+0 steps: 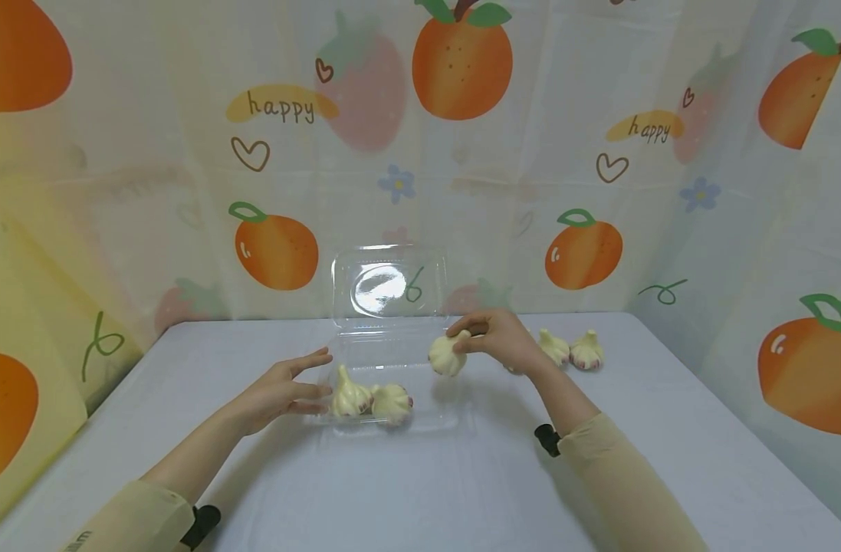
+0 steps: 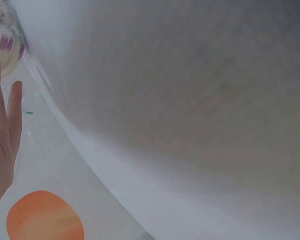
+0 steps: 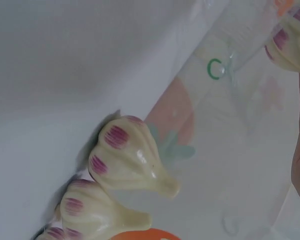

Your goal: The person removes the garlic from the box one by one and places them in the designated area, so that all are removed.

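In the head view, my right hand [image 1: 499, 337] pinches a garlic bulb [image 1: 448, 356] by its neck, over the right part of a clear plastic clamshell box [image 1: 427, 418]. Two more garlic bulbs, one with its neck up [image 1: 351, 395] and one lying beside it [image 1: 392, 402], sit in the left part of the box. My left hand [image 1: 275, 395] is at the box's left side, fingers extended along the wall. The left wrist view shows its straight fingers [image 2: 14, 107] near the bulbs. At the right wrist view's edge is the held bulb [image 3: 292, 45].
The box's clear lid [image 1: 389, 287] stands raised at the back. Right of the box, behind my right wrist, several garlic bulbs [image 1: 587, 351] lie in a row on the white tabletop [image 1: 530, 491]. A fruit-printed curtain [image 1: 461, 192] hangs behind the table.
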Demonstrator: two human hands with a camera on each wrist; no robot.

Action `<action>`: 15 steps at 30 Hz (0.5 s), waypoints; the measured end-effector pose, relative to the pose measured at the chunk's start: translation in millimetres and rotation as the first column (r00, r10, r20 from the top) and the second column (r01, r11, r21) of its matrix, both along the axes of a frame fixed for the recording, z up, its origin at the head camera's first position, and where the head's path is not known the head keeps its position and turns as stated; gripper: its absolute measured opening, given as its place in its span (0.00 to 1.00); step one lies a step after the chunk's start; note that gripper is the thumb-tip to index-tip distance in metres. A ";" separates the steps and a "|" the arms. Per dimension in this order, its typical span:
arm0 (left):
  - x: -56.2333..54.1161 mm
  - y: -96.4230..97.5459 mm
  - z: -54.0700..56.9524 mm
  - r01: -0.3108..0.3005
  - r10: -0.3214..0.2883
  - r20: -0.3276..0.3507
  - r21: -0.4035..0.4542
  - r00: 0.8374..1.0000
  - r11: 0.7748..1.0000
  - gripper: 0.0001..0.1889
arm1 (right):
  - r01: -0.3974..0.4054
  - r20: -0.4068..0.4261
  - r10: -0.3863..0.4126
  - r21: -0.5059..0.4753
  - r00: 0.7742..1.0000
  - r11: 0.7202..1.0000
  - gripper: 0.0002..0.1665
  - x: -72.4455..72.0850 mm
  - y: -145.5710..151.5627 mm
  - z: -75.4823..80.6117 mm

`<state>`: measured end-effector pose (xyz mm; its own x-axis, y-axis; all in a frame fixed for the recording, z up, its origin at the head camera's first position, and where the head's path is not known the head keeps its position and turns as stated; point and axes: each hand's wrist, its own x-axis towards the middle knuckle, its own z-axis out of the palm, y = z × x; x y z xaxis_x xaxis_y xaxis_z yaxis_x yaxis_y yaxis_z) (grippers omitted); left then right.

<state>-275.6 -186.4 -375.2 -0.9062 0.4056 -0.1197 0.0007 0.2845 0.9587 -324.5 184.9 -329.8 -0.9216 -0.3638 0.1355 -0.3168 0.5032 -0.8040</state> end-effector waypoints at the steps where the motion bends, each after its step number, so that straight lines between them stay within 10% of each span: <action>1: 0.0 0.0 -0.1 0.001 -0.001 0.001 0.002 1.000 1.000 0.39 | 0.004 -0.003 -0.004 0.003 1.000 1.000 0.13 -0.1 1.6 1.1; 15: 0.2 0.9 0.4 -0.003 0.003 0.005 0.001 1.000 1.000 0.39 | 0.043 -0.017 -0.043 -0.015 0.999 0.999 0.14 -2.4 31.2 11.1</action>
<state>-275.4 -185.5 -374.8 -0.9068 0.4028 -0.1244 -0.0055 0.2837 0.9589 -326.9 216.1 -318.7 -0.9339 -0.3215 0.1566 -0.3090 0.5051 -0.8059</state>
